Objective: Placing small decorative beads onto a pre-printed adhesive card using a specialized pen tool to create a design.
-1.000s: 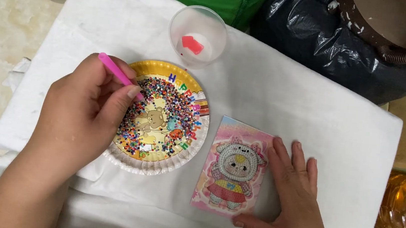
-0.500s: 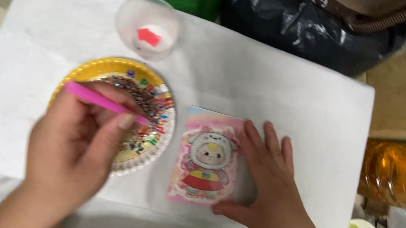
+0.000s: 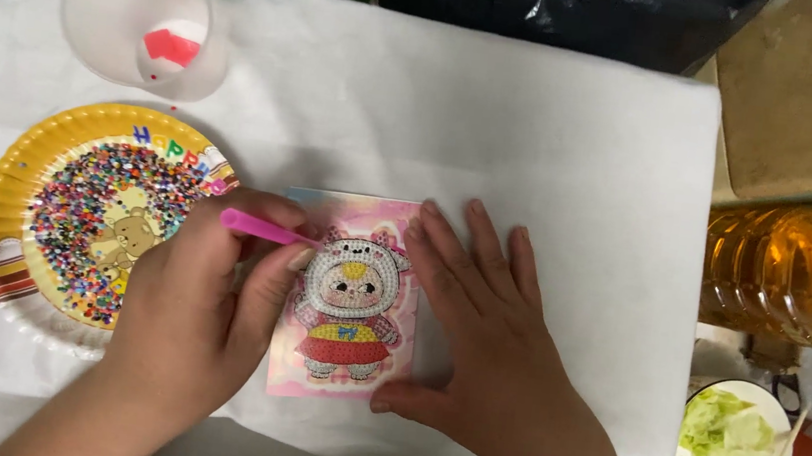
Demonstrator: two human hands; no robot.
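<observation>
White cloth | left hand grips pink pen, tip rightward | right hand flat on card

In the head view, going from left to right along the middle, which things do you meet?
Yellow paper plate of coloured beads → left hand holding pink plastic pen → pink picture card → right hand → amber plastic bottle.

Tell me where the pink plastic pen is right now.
In the head view, left of centre: the pink plastic pen sits in the left hand, its tip over the small picture card, right of the yellow paper plate.
</observation>
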